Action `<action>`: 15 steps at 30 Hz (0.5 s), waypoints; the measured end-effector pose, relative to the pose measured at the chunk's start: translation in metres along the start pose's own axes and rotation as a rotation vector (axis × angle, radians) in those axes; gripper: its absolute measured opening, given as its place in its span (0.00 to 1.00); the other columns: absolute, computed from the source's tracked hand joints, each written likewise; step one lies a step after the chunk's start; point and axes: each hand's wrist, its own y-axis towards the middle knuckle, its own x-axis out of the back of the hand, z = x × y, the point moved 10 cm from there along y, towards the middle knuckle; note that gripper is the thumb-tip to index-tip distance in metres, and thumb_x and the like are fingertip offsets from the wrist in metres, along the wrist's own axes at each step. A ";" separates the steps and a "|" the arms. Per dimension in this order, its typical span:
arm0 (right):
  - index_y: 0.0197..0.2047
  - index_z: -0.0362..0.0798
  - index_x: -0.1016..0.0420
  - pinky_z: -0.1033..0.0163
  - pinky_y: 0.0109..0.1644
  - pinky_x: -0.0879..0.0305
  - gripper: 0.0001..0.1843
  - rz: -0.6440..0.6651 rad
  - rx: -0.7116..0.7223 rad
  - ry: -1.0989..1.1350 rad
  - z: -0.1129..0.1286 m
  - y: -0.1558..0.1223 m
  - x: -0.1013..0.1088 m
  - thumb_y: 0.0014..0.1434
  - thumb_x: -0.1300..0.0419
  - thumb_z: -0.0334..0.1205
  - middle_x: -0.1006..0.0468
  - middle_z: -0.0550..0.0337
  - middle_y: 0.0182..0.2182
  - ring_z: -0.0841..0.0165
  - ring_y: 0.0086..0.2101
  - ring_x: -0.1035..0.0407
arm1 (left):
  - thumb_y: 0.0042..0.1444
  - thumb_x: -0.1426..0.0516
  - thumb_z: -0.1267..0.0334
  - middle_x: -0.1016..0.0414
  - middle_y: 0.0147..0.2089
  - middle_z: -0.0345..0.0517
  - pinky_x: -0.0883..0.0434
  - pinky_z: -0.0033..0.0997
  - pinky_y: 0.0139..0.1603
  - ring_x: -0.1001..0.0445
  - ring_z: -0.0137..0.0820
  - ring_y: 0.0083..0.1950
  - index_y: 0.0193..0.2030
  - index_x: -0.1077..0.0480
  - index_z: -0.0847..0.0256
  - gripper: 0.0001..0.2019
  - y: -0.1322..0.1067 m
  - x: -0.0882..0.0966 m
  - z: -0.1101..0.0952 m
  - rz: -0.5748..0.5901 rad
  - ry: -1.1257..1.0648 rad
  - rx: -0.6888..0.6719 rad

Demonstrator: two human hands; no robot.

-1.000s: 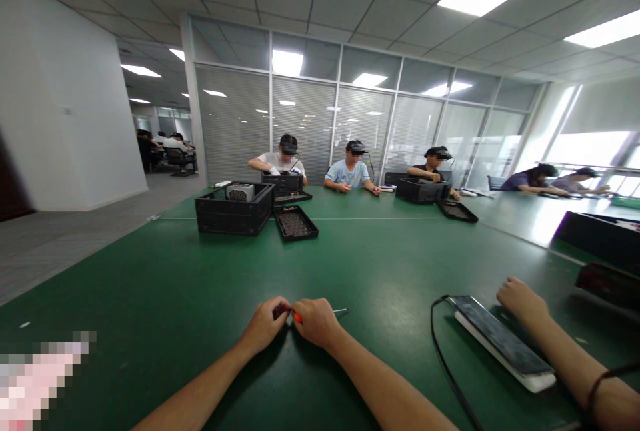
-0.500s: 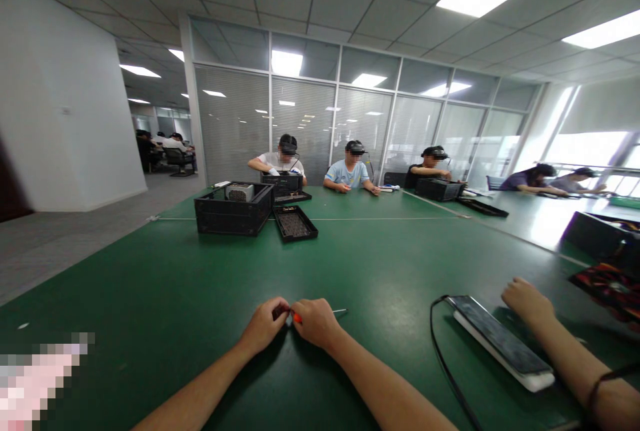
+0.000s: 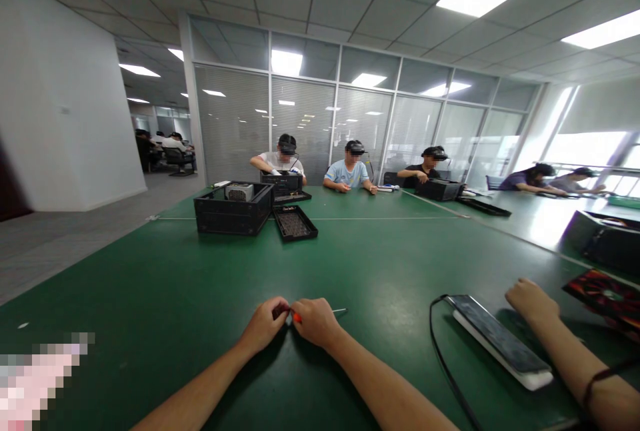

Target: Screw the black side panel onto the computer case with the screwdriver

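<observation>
Both of my hands rest together on the green table (image 3: pixel 200 298) near its front edge. My left hand (image 3: pixel 263 326) is closed in a fist, its fingertips meeting my right hand. My right hand (image 3: pixel 316 322) is closed round a small screwdriver (image 3: pixel 320 314) with an orange-red handle; the thin metal shaft pokes out to the right. What my left fingers pinch is too small to make out.
A co-worker's forearm and closed hand (image 3: pixel 531 299) lie at the right, beside a phone on a white power bank (image 3: pixel 497 341) with a black cable. A black crate (image 3: pixel 234 208) and a black tray (image 3: pixel 295 222) stand further back. Several people sit at the far side.
My hands have stayed put. At the far right, a person's black case and tray slid further right, and a red-patterned object came into view at the right edge.
</observation>
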 end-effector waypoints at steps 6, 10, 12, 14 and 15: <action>0.38 0.48 0.30 0.65 0.35 0.41 0.11 -0.013 0.007 -0.002 0.000 0.000 0.000 0.58 0.52 0.40 0.23 0.57 0.35 0.66 0.34 0.29 | 0.51 0.48 0.60 0.27 0.30 0.43 0.35 0.27 0.37 0.31 0.31 0.33 0.32 0.30 0.62 0.09 -0.001 0.001 -0.001 -0.010 -0.010 0.009; 0.38 0.48 0.30 0.64 0.34 0.41 0.11 -0.023 0.013 -0.004 0.000 -0.001 0.003 0.58 0.52 0.40 0.23 0.58 0.35 0.66 0.34 0.29 | 0.52 0.48 0.61 0.28 0.30 0.43 0.36 0.27 0.36 0.31 0.31 0.33 0.33 0.31 0.63 0.09 0.000 -0.001 -0.001 0.005 -0.008 -0.003; 0.38 0.48 0.30 0.64 0.35 0.41 0.11 -0.007 0.007 -0.003 0.000 -0.001 0.002 0.59 0.52 0.40 0.23 0.57 0.35 0.66 0.34 0.29 | 0.52 0.49 0.61 0.28 0.29 0.42 0.36 0.26 0.35 0.31 0.30 0.32 0.33 0.31 0.63 0.09 0.000 -0.001 0.000 0.006 -0.010 -0.007; 0.39 0.48 0.29 0.65 0.35 0.41 0.12 0.013 0.001 0.000 0.000 -0.001 0.001 0.59 0.52 0.40 0.23 0.57 0.35 0.66 0.34 0.29 | 0.52 0.49 0.61 0.28 0.29 0.42 0.36 0.26 0.35 0.31 0.30 0.32 0.32 0.31 0.63 0.09 0.000 -0.002 0.001 0.002 -0.017 -0.013; 0.39 0.48 0.29 0.65 0.36 0.41 0.12 0.018 -0.002 0.001 0.000 -0.001 0.001 0.59 0.52 0.40 0.23 0.56 0.35 0.66 0.35 0.29 | 0.52 0.49 0.61 0.28 0.29 0.42 0.36 0.26 0.35 0.31 0.30 0.31 0.32 0.31 0.63 0.09 0.000 -0.002 0.001 -0.001 -0.020 -0.018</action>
